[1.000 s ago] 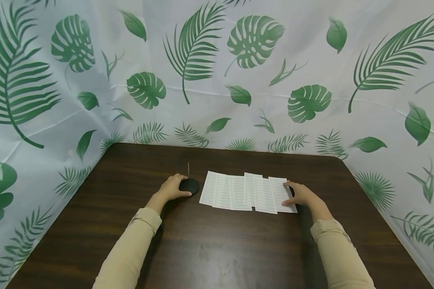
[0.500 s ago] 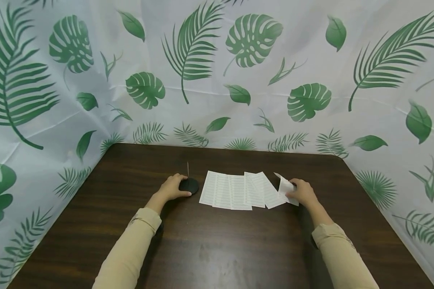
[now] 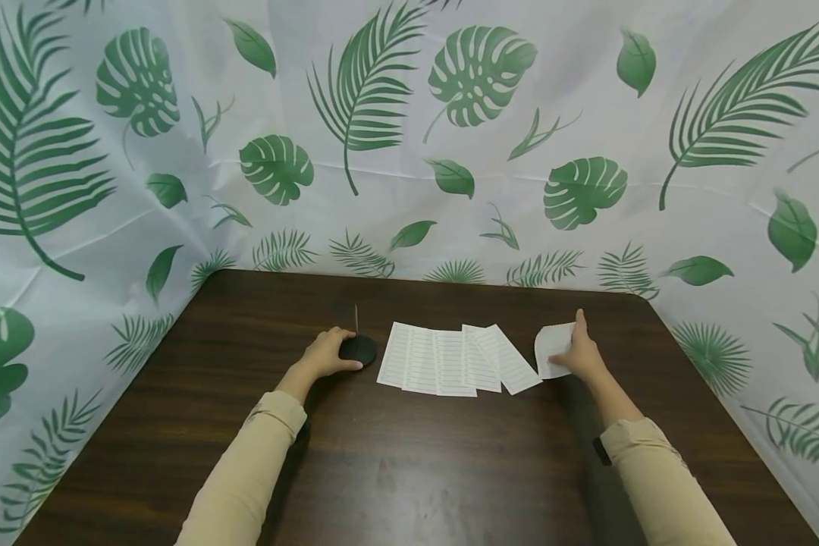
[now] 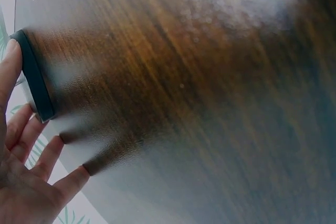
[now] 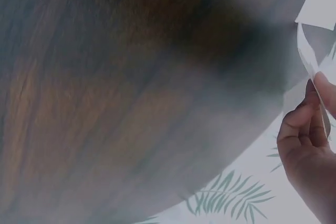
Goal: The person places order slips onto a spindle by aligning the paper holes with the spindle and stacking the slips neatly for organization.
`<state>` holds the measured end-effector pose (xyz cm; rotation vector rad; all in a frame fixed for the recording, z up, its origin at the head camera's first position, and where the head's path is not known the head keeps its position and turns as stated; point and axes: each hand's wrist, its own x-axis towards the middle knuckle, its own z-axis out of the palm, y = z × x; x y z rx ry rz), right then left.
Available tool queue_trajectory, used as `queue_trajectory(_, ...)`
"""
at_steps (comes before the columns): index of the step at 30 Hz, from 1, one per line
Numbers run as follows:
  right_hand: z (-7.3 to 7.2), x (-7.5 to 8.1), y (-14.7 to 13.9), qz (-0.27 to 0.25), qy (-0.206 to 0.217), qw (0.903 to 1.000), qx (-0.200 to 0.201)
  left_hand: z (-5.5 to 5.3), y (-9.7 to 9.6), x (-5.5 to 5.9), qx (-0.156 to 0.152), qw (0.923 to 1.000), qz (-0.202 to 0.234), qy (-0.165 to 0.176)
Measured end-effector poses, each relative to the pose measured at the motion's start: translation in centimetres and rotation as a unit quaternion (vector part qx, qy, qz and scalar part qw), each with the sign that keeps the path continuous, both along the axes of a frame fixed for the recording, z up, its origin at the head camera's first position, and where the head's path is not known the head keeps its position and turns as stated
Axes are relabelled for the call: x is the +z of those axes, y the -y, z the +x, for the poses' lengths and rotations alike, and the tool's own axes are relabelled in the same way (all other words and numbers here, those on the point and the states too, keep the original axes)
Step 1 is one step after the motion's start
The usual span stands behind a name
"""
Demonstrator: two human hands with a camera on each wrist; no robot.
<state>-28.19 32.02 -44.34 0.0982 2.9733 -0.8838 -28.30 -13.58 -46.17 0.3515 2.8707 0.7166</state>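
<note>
My left hand [image 3: 324, 354] grips the round black base [image 3: 358, 349] of a receipt spike by its edge, thumb in front and fingers behind. From this base a thin metal spike [image 3: 356, 320] stands upright. In the left wrist view the base's dark rim [image 4: 34, 77] shows between thumb and fingers, two fingers spread on the table. My right hand [image 3: 582, 353] pinches a white printed paper slip [image 3: 553, 345], lifted and slightly curved. The right wrist view shows this slip edge-on between thumb and fingers. To its left, several overlapping printed slips [image 3: 419, 360] lie in a row.
The dark wooden table [image 3: 409, 470] reaches back to a white leaf-patterned curtain [image 3: 396, 212] along its far edge and sides. The rightmost slip still lying in the row [image 3: 515, 364] is turned at an angle.
My right hand has picked the rightmost slip off the table and moved it slightly right. The neighbouring slip has swung to a slant. The left hand stays on the spike's base.
</note>
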Motion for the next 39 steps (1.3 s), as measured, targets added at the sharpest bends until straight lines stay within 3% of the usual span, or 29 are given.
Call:
queue_trajectory(6, 0.3, 0.4, -0.2, 0.012, 0.017, 0.9998, 0.007, 0.0, 0.1, -0.1, -0.003, 1.0000, 0.000, -0.005)
queue_trajectory(16, 1.5, -0.7, -0.8, 0.003, 0.039, 0.9992, 0.008, 0.1, 0.2, -0.3, -0.009, 0.9999, 0.005, -0.007)
queue_trajectory(23, 1.4, -0.7, -1.0, -0.034, 0.060, 0.9975, 0.016, 0.0, 0.1, -0.1, -0.012, 0.9999, 0.000, -0.008)
queue_trajectory(32, 2.4, 0.3, -0.6, -0.075, 0.030, 0.9961, -0.037, 0.1, 0.0, -0.1, -0.015, 0.9999, -0.001, -0.008)
queue_trajectory(39, 2.4, 0.7, -0.4, -0.132, 0.019, 0.9877, -0.081, 0.3, 0.0, 0.1, -0.010, 0.9999, 0.001, -0.008)
